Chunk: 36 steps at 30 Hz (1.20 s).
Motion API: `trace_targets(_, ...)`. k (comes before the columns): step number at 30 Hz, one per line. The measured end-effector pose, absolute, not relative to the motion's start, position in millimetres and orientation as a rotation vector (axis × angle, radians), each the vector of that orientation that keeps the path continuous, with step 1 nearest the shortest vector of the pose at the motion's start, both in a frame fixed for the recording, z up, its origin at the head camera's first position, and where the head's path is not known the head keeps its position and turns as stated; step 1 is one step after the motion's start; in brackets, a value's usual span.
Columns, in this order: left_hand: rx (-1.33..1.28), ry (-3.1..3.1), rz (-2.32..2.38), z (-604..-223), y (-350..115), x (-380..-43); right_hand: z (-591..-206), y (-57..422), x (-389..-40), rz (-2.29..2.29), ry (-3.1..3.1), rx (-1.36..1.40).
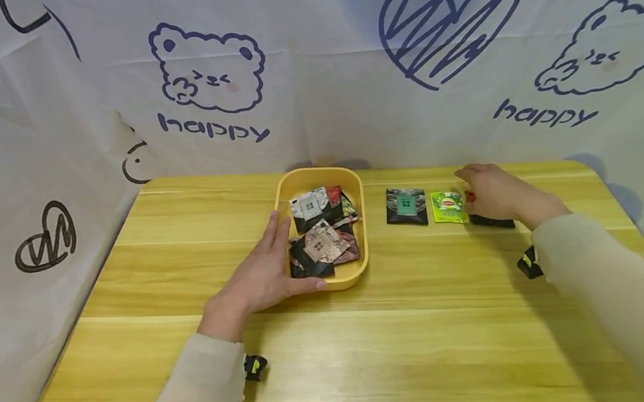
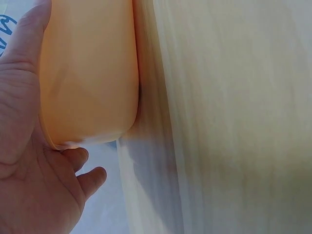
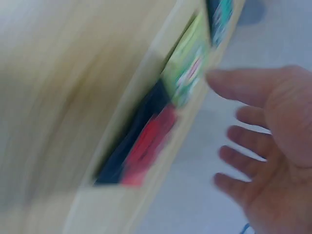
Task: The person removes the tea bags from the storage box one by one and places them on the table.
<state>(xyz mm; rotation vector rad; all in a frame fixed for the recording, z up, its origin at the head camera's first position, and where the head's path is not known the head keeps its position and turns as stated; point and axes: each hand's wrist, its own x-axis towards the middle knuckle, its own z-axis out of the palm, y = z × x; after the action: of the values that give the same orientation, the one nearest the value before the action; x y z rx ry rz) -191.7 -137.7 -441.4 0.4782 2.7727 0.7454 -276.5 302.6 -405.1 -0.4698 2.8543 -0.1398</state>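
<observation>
A yellow plastic bin (image 1: 341,282) stands near the table's back edge, holding several tea bag sachets (image 1: 321,246). My left hand (image 1: 264,271) rests against its near left corner, with straight fingers along the left side and the thumb along the front. In the left wrist view the thumb lies on the bin wall (image 2: 90,73). My right hand (image 1: 497,193) hovers over a black and red sachet (image 3: 151,141); the right wrist view has the fingers apart and nothing between them. Left of that sachet lie a yellow-green one (image 1: 449,207) and a black one with a green label (image 1: 406,206).
The wooden table (image 1: 417,352) ends at a white cloth (image 1: 339,102) printed with hearts and bears, hanging behind it and at both sides. Black straps (image 1: 255,367) show at the wrists. The three sachets form a row along the back edge.
</observation>
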Motion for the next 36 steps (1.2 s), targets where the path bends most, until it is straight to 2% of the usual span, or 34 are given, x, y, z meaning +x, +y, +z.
trace_targets(11, 0.462, 2.758, 0.775, -440, -138, -191, -391, 187, -250, -0.266, 3.131, -0.756)
trace_targets(22, 0.487, 2.783, 0.820, -444, -139, -191, -403, 85, -221, -0.346, 3.097, -0.683)
trace_targets(28, 0.546, 2.811, 0.788, -444, -138, -192, -418, 54, -216, -0.213, 3.038, -0.562)
trace_targets(36, 0.559, 2.821, 0.743, -443, -138, -192, -432, 39, -220, -0.053, 2.976, -0.448)
